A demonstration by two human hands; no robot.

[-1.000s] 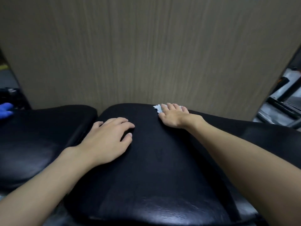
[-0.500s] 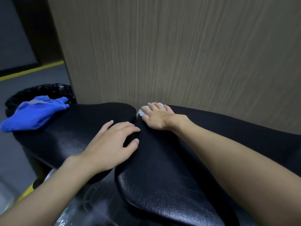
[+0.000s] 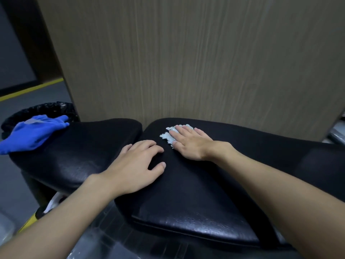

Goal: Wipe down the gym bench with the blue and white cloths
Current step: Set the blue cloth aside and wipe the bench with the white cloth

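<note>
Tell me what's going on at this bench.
A person is wiping a black padded bench. The right hand presses a white cloth flat on the right pad, near the wall. The left hand rests beside it, holding nothing. The blue cloth lies unused at the left pad's far end, by a bin.

Dim, cool indoor light. Soft glare on near edge of black bench pad (image 3: pixel 196 228), top-lit; deep shadow beneath. Wood panel (image 3: pixel 186 53) evenly lit, grain smeared by slight motion blur. Wide-angle bowing at frame edges; forearms (image 3: pixel 298 202) soft toward lower corners. Upper left corner nearly black.
</note>
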